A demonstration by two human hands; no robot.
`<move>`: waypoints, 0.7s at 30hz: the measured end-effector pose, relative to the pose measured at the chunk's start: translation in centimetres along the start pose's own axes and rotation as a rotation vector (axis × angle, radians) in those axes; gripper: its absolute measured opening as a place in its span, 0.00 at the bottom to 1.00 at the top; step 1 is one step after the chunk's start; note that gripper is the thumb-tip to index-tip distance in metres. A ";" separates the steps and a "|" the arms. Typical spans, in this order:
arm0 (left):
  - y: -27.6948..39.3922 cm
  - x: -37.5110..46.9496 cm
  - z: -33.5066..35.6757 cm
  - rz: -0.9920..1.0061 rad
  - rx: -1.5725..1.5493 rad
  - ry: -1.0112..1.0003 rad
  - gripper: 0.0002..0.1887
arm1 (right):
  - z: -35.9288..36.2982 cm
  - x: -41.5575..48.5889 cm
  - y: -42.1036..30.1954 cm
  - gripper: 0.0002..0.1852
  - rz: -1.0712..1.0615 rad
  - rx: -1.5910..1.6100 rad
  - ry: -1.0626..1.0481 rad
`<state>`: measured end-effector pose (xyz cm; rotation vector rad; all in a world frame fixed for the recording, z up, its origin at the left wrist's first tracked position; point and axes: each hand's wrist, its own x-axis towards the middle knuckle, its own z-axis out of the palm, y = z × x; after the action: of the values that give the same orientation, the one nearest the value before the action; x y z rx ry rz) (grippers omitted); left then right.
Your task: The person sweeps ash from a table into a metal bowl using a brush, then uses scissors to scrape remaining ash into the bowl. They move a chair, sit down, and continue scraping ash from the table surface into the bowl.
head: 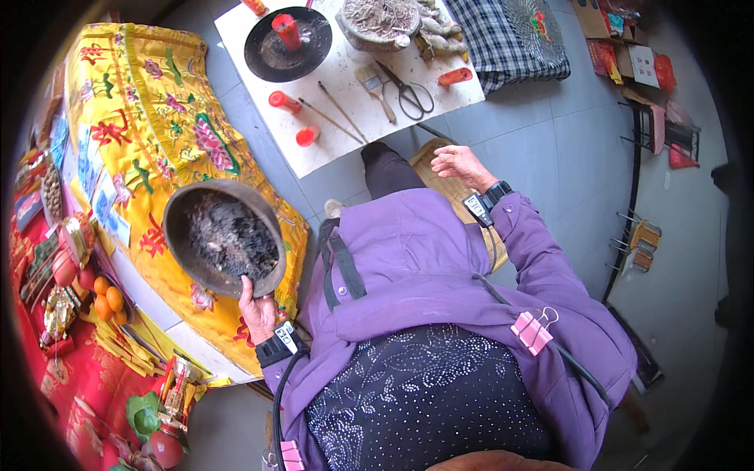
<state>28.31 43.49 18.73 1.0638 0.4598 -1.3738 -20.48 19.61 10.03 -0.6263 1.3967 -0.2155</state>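
My left hand (257,312) grips the near rim of a dark round bowl (177,235), thumb over the edge. Black and grey ash (232,235) lies inside it. The bowl is tilted and stands out in front of an embroidered yellow cloth (171,118). My right hand (462,166) is empty, its fingers stretched out above a woven wicker seat (459,206). Closest to that hand on the white table (330,153) are black-handled scissors (406,94), a flat brush (377,94) and a red candle (455,76).
The table also carries a black pan (259,56) with a red candle (287,32), an ash-filled pot (377,41) and two thin sticks (341,112). Oranges (109,297) and ornaments sit on red cloth (100,377) at left. Cardboard boxes (624,59) lie far right.
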 end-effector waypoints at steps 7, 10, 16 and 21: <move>-2.0 1.1 1.9 0.097 -0.091 0.124 0.24 | -0.2 1.5 -7.0 0.19 0.079 -0.166 -0.090; -1.8 2.3 1.3 0.089 -0.056 0.110 0.24 | 1.2 0.8 -9.6 0.21 0.032 -0.191 -0.091; -1.7 3.2 -0.1 0.007 -0.130 -0.033 0.19 | 5.7 -0.9 -13.1 0.21 -0.012 -0.351 -0.374; -2.7 2.8 -1.1 0.029 -0.081 0.151 0.16 | 8.0 0.2 -14.3 0.21 0.039 -0.565 -0.616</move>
<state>26.72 43.22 14.98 1.1071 0.6041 -1.2444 -9.63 10.07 17.75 -1.0253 0.8565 0.3957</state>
